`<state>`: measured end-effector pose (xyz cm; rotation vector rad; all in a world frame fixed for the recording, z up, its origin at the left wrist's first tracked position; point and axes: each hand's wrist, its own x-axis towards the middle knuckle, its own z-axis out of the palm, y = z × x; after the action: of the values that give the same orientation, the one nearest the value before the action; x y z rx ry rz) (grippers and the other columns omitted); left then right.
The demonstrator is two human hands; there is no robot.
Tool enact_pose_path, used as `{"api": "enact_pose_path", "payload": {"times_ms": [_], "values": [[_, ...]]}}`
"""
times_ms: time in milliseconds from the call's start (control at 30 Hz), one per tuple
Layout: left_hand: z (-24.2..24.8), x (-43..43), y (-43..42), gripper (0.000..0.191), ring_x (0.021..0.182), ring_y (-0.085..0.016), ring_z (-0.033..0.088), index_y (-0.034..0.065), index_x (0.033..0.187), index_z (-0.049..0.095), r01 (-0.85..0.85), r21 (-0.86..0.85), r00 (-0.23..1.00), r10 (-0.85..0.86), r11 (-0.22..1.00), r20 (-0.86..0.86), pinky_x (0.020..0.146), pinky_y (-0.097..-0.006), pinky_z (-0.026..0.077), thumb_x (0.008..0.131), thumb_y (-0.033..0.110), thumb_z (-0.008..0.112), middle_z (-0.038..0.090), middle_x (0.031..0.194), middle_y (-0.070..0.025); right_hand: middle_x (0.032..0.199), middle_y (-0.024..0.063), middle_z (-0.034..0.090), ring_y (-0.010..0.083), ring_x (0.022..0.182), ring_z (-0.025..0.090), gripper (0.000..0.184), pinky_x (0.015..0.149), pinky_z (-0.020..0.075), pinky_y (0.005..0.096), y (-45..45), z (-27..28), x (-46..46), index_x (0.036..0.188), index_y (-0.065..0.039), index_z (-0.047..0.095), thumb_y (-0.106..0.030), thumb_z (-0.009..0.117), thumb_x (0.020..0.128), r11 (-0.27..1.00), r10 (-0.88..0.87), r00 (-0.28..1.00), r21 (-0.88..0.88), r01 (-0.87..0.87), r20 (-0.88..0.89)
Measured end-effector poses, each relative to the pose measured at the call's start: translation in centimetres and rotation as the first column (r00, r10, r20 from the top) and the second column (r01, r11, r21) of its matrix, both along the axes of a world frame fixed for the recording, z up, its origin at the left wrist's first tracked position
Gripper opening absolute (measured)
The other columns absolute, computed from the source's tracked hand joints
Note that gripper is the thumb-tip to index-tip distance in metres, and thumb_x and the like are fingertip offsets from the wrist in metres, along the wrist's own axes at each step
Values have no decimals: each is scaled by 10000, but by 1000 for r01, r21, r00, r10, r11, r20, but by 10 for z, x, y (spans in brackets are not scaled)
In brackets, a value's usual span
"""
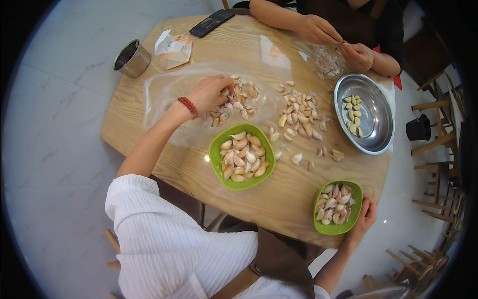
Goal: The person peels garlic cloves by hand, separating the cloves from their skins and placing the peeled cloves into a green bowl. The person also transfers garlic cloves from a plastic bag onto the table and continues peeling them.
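My left hand [209,93], with a red bead bracelet on its wrist, reaches over a clear plastic bag [164,89]. Its curled fingers touch a heap of unpeeled garlic cloves [244,95] on the bag; whether they grip one is hidden. At the table's near right edge, my right hand [364,220] grips the side of a small green bowl [316,224] filled with garlic cloves [336,203]. A larger green bowl [213,157], also full of unpeeled cloves [242,157], stands between my arms. Another pile of cloves [298,108] lies loose on the wooden table [291,194].
A steel basin [377,127] at right holds several peeled cloves [353,112]. Across the table, another person's hands [336,45] work above a heap of garlic skins [326,61]. A metal cup [138,61], paper packet [175,50] and phone [211,23] line the far left edge.
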<state>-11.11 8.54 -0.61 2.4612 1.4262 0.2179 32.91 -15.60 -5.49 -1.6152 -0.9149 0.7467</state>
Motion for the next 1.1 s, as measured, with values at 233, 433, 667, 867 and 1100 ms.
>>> {"api": "enact_pose_path", "payload": {"times_ms": [233,433,667,867,1100], "values": [[12,-10,-1,191,769,-180,585,4,1054,569,-184,-84,952,199,979,231,708,-304,471,872,7,511,624,894,-99,841,23,604,73,759,524,215,693,437,216,1,0,-2,944,13,595,-160,473,984,999,16,1000,37,-16,2],[-10,6,5,202,877,-348,569,3,1033,545,89,11,994,-88,996,-60,770,-383,464,832,-2,531,606,926,-183,843,25,610,65,754,522,214,684,434,208,0,-4,0,939,16,594,-156,475,983,999,8,1000,48,-7,-20],[-16,-1,16,223,857,-378,566,-11,1008,508,151,35,977,-144,988,-160,717,-424,451,837,96,603,602,901,-186,849,28,616,63,748,524,216,682,434,207,0,-1,-2,939,16,594,-159,476,984,999,12,1000,45,-10,-29],[-16,-3,19,206,821,-371,568,1,988,511,117,30,980,-111,993,-168,706,-433,445,863,149,583,607,866,-190,816,13,609,56,720,520,206,645,427,199,1,-1,-4,927,12,599,-149,482,979,999,-3,999,49,5,-34],[0,-18,18,217,669,-172,484,13,909,549,-150,-478,821,378,866,427,587,-289,407,890,207,453,517,729,-71,799,8,602,52,703,511,203,629,418,195,1,0,-6,919,9,602,-148,487,977,998,-14,999,60,17,-47]]}}
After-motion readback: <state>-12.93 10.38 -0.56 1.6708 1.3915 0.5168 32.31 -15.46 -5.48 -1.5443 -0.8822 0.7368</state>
